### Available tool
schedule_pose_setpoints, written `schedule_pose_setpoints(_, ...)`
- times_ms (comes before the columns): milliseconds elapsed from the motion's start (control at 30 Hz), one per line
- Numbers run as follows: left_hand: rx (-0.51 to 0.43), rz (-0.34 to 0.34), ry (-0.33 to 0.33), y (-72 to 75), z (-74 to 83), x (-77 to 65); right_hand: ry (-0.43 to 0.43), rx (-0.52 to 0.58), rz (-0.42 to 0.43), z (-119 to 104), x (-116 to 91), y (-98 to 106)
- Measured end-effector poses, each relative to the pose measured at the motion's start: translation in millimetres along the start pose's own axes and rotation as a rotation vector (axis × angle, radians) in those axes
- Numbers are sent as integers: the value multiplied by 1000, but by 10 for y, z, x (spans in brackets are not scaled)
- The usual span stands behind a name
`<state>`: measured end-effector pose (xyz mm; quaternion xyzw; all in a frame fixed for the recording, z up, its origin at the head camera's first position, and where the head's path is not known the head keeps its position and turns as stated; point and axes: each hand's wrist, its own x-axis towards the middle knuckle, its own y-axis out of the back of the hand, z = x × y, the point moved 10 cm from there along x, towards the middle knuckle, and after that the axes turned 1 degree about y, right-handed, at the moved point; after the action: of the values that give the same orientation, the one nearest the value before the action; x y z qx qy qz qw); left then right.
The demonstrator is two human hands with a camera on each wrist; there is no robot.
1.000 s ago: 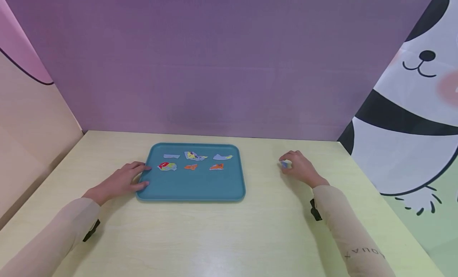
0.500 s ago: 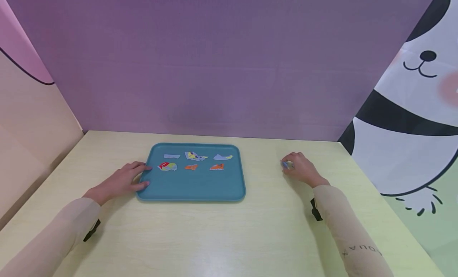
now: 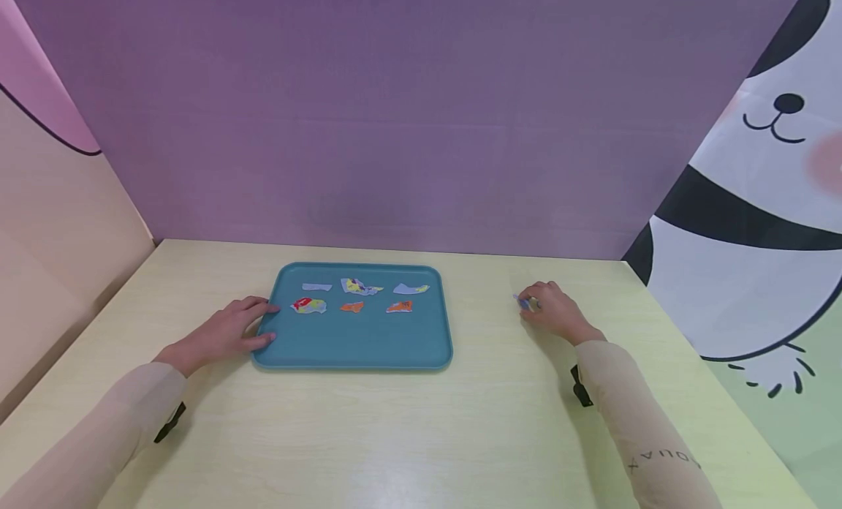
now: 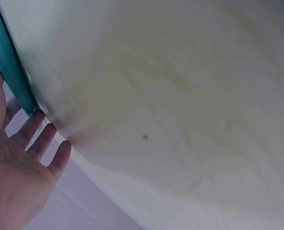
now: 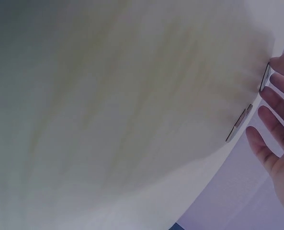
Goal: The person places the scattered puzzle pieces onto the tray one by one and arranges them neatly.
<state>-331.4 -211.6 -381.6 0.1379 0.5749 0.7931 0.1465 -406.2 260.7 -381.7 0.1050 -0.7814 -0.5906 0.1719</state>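
Note:
Against the left rim of a blue-green tray rests my left hand, its fingers on the edge and the thumb lower along it; in the left wrist view this hand lies by the tray's side. Several small flat jagged printed pieces lie in two rows on the tray, among them a red and yellow piece and an orange piece. On the table to the right, my right hand pinches a small bluish jagged piece with bent fingers. Another flat piece lies beside its fingertips.
The pale wooden table ends at a purple backdrop. A panda picture covers the right wall. Each forearm wears a beige sleeve, with a black device under the right wrist.
My right hand has shifted slightly right and nearer to me, and its fingers have drawn closer around the pieces. The left hand and the tray look the same.

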Motion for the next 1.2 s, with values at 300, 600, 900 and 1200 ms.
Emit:
schedule_pose_setpoints(300, -1, 7, 1, 27, 24, -8, 17, 5, 13, -21, 9, 12)
schedule_pose_setpoints(600, -3, 5, -4, 37, 47, -12, -3, -14, 4, -17, -1, 26)
schedule_pose_setpoints(900, -1, 2, 3, 22, 27, -8, 13, -21, -7, -20, 3, 10)
schedule_pose_setpoints(1200, 5, 2, 7, -12, -18, 1, 14, -27, -5, -31, 7, 7)
